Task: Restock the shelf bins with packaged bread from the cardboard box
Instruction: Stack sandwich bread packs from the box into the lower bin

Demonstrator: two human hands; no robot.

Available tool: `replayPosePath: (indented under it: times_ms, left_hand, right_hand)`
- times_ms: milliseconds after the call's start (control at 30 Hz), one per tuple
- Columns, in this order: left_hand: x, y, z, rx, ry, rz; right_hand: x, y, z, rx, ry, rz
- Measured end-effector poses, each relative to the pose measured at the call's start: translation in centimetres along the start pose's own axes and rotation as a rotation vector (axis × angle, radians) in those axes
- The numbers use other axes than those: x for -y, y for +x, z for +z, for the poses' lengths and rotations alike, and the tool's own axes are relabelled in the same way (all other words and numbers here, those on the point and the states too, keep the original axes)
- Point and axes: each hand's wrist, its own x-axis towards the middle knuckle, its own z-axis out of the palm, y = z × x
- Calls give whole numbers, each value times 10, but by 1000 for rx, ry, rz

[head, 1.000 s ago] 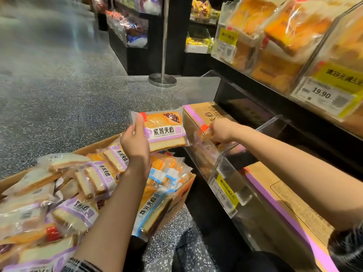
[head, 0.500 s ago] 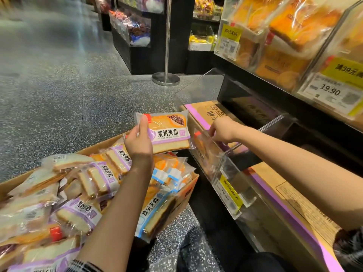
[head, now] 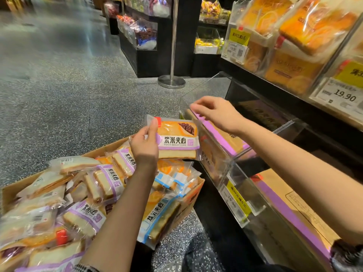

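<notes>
Fingers (head: 152,126) of my left hand (head: 144,143) curl round the left edge of a bread packet (head: 177,139), thumb on its front, forearm reaching up from bottom centre. I hold the packet upright, label toward me, above the cardboard box (head: 194,195) and just beside the clear shelf bin (head: 218,154). My right hand (head: 215,112) hovers over the bin's near corner, palm down, fingers loosely bent, holding nothing, arm stretched in from the right. Box sits lower left, piled with more packets (head: 106,179). A yellow price tag (head: 236,198) is on the bin front. Upper shelf holds orange loaves (head: 314,28).
</notes>
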Motion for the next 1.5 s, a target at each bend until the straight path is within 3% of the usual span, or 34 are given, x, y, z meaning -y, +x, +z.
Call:
replayPosePath:
  times_ms: [100,200,300,367,500,633,700,767,933,1100,1267,1400,1500]
  left_hand:
    - [-2,-5,3,135,100,105]
    - [-8,-12,9,214,125,102]
    - [-13,-9,16,160,0,-72]
    - [-12,-4,16,157,15,-121]
    - [-8,-5,15,118,6,-142]
    - [-5,-5,16,116,-3,-166]
    - [-3,-2,16,106,7,-166]
    - [0,0,15,96,26,-156]
    - [8,4,12,70,67,-135]
    - [9,5,15,78,84,-152]
    - [9,3,15,90,86,-134]
    - [9,-2,15,98,104,-113]
    - [9,-2,14,80,99,-100]
  right_hand:
    - [28,-7,-4,375,-153,-41]
    - [29,-4,-6,541,-254,-23]
    - [14,5,-25,434,-140,82]
    - [0,12,-36,196,-89,125]
    - [-26,22,-31,-300,-287,170]
    - [-40,32,-6,-430,-304,208]
    - [-44,46,5,-401,-179,268]
    - [-50,60,13,-270,-134,298]
    - [-59,77,23,72,-370,221]
    - [-47,89,25,209,-545,194]
    - [-44,91,35,304,-710,196]
    - [-52,85,33,268,-362,312]
    - [-54,85,28,157,-429,151]
